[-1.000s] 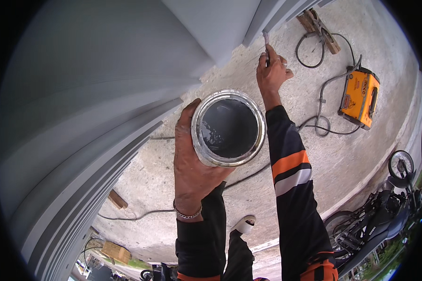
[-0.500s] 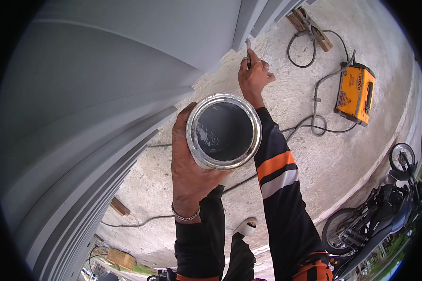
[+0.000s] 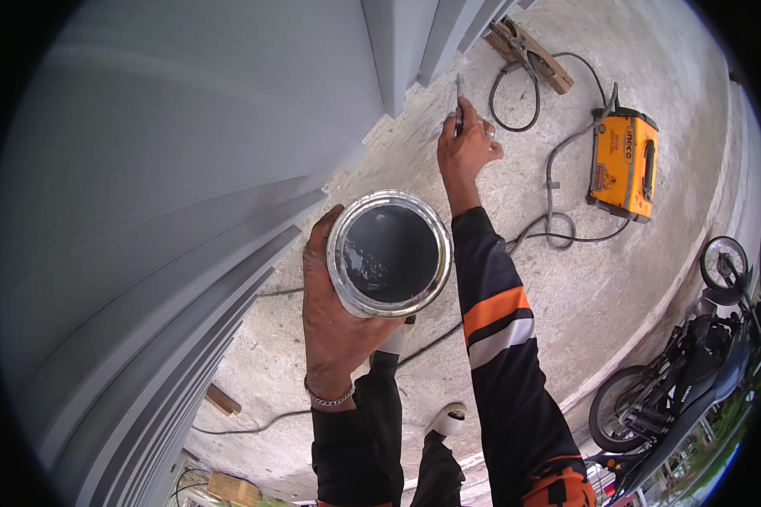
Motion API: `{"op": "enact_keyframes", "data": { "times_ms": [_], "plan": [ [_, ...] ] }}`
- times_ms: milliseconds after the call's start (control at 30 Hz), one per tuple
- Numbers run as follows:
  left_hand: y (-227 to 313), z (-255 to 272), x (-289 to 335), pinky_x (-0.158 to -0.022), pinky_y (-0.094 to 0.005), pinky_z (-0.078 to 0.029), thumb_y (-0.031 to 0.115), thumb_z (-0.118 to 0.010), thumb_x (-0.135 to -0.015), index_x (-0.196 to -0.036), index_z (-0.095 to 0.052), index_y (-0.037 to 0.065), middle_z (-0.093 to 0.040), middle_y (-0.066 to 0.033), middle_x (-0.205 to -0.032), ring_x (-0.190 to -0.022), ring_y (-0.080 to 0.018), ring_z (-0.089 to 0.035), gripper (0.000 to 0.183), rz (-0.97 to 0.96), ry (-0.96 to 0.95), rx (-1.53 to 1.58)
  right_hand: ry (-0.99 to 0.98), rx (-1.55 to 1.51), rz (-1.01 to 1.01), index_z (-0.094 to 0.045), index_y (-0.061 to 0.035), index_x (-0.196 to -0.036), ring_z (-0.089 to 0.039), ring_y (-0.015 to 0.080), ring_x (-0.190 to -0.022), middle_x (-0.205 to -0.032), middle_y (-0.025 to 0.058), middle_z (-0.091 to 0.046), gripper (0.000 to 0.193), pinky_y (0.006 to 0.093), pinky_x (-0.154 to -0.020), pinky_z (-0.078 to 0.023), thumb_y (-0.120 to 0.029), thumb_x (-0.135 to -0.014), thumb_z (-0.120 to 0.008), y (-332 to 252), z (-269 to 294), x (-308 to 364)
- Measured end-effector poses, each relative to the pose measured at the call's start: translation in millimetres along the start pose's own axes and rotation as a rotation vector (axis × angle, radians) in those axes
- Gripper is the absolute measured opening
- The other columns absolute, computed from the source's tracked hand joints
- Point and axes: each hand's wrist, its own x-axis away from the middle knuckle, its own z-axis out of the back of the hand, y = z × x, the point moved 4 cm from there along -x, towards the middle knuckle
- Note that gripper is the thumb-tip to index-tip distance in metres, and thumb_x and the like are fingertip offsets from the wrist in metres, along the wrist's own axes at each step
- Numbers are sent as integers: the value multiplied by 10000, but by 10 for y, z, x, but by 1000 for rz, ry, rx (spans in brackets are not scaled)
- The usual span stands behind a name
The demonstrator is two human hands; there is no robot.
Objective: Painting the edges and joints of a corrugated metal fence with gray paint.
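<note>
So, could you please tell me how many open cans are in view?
1: the silver-rimmed can, held in the left hand above the concrete floor. Another could be hidden behind the grey panels.

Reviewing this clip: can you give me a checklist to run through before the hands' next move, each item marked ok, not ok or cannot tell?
1. Left hand holding the open can: ok, wrapped around its side.
2. Grey paint contained: ok, its surface lies below the rim.
3. Right hand holding the slim tool: ok, the tip projects past the fingers.
4. Tool apart from the grey panels: ok, concrete floor shows between them in this view.
5. Paint on the tool's tip: cannot tell, too small to judge.
6. Dark cable well away from the feet: not ok, it runs close by the front shoe.
</note>
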Motion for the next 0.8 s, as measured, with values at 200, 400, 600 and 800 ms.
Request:
{"op": "enact_keyframes", "data": {
  "times_ms": [200,400,600,800],
  "plan": [
    [58,-142,-154,-1133,-399,-521,115,-1013,-628,-1570,-301,63,-566,-140,-1402,-1314,-255,-610,1183,3,-36,120,-114,49,-4,-672,-230,-1387,-613,313,-1236,-1175,81,-770,436,585,-1005,-309,-251,-952,-652,-115,-184,-690],
    [90,-347,-324,-1138,-376,-515,77,-1004,-621,-1578,-301,66,-558,-142,-1420,-1321,-260,-603,1187,86,-96,153,31,-40,2,-641,-242,-1423,-602,296,-1235,-1218,63,-757,440,552,-1019,-311,-226,-984,-635,100,79,-515],
    [165,-325,-351,-1143,-373,-503,17,-972,-630,-1576,-302,54,-535,-144,-1453,-1337,-256,-584,1160,58,-60,270,-157,-135,-333,-625,-201,-1448,-629,258,-1177,-1224,48,-754,428,503,-1035,-320,-221,-1020,-617,319,1159,1216],
    [513,-478,149,-1155,-387,-485,66,-986,-631,-1571,-328,43,-521,-151,-1485,-1363,-262,-563,1147,50,-127,269,-297,-193,-477,-644,-134,-1410,-659,309,-1133,-1206,101,-757,396,502,-996,-416,-223,-1026,-609,922,3070,2333]
  ]
}}
